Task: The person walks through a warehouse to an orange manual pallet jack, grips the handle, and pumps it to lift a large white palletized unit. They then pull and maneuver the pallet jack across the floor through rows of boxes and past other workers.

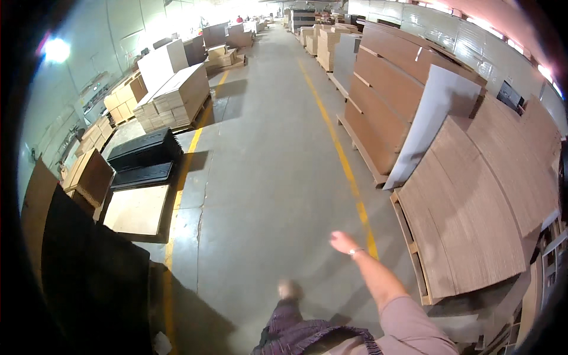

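My right hand (344, 242) is held out in front of me over the aisle floor, its fingers curled into a loose fist with nothing visible in them. A thin bracelet or watch band (355, 251) circles that wrist. The nearest thing to this hand is the yellow floor line (371, 239) on the right, well below it. My left hand does not show. One foot (288, 289), smeared by motion, is stepping forward on the grey floor (260, 195) beneath me.
Along the right stand a pallet of brown cardboard sheets (461, 219), a white panel (435, 112) and tall brown board stacks (378, 100). To the left are a large dark stack (89, 272), a low pallet with a pale board (137, 210), black panels (145, 157) and pale boxes (177, 94).
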Tool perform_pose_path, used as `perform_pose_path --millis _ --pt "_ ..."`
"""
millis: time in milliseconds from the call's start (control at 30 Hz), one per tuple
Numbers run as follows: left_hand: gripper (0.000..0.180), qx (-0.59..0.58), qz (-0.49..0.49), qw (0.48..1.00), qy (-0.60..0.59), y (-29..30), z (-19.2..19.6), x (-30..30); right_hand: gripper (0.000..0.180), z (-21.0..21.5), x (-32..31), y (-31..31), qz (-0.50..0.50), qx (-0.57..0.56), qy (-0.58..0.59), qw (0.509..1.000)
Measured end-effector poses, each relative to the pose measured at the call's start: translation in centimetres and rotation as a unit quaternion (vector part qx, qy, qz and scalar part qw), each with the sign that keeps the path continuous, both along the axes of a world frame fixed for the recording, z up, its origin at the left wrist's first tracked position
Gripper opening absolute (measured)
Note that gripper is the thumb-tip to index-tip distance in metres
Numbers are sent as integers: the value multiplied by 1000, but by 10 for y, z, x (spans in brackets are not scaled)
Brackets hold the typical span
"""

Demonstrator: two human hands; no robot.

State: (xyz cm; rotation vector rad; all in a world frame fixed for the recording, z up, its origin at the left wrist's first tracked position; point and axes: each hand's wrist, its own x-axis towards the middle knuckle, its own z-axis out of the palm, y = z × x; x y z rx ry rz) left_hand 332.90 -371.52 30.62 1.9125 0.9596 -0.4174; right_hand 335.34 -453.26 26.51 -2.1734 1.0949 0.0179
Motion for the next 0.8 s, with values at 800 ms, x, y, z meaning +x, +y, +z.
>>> perform_pose_path --millis 800 --pt "30 -16 -7 1000 -24 -670 -16 432 18 -317 -12 -428 41 -6 387 921"
